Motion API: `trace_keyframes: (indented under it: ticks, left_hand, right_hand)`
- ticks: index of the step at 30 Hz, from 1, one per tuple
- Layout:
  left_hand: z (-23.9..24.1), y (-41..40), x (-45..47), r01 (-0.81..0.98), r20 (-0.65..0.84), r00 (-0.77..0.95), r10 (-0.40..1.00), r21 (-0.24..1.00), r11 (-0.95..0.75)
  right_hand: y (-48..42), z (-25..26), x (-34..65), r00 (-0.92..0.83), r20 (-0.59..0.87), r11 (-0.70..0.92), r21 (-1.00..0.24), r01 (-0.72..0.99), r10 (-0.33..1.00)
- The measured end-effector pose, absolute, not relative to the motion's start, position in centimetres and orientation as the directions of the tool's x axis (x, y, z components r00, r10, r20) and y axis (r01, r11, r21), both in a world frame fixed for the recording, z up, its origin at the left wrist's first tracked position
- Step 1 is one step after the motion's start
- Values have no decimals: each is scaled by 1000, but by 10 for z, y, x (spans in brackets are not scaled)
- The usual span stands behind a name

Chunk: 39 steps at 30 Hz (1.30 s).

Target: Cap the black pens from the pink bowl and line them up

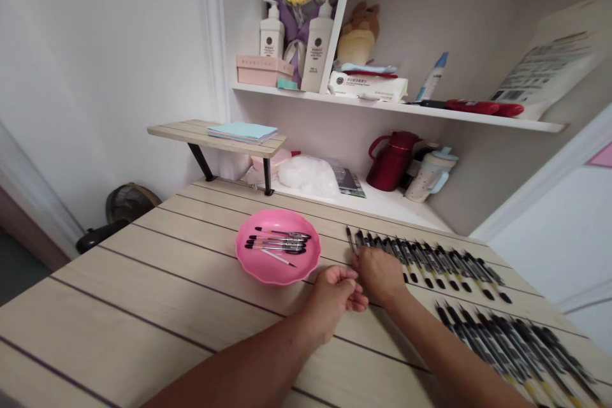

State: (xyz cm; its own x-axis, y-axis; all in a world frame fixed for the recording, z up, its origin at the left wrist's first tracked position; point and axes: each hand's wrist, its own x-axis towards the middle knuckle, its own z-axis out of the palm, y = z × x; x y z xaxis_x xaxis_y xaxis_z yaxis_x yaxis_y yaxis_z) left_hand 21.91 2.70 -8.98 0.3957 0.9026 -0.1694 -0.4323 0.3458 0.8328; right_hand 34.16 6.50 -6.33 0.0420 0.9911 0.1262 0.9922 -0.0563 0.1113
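Observation:
My right hand (380, 273) is at the left end of the far row of black pens (421, 258). Its fingers are closed on the lower part of the leftmost pen (350, 240), which lies on the table; the fingertips are partly hidden. Close beside it, my left hand (337, 293) hovers with fingers loosely bent and apart, nothing seen in them. To its left stands a pink scalloped bowl (258, 273). Inside lie several clear-barrelled black pens (282, 243) and a thin white refill (271, 257) with a dark tip.
A second row of pens (507, 344) lies nearer, under my right forearm's side. Behind the bowl, a small raised wooden shelf (186, 131) carries blue notebooks (243, 132). At the back are a red jug (391, 160), a pale tumbler (430, 173) and a white plastic bag (308, 176).

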Motion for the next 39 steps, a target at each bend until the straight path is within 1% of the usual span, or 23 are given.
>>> trace_keyframes:
  ticks: [4,11,13,17,22,28,33,39]
  left_hand:
    - [-89,27,219,-433,-172,393,903,832,347]
    - [-88,26,218,-436,-170,398,901,830,349]
    - [-88,27,217,-434,-171,402,900,829,351]
    - [-86,26,217,-421,-170,403,899,838,347]
    - [-83,24,217,-415,-170,389,905,845,337]
    - [-85,25,218,-418,-166,394,904,844,337]
    - [-86,26,218,-421,-167,407,898,838,347]
    - [-86,25,218,-423,-160,410,898,839,342]
  right_hand:
    - [64,-61,343,72,132,-87,107,990,989]
    - [49,-46,370,206,171,-212,20,977,964]
    - [40,-48,380,211,169,-215,7,977,963]
    - [29,-56,388,171,166,-170,-18,985,971]
    - [44,-57,375,185,223,-170,-88,982,957]
    - [67,-59,362,180,182,-176,-38,984,967]
    - [68,-66,360,149,206,-154,8,988,967]
    - [66,-70,363,90,239,-97,19,995,967]
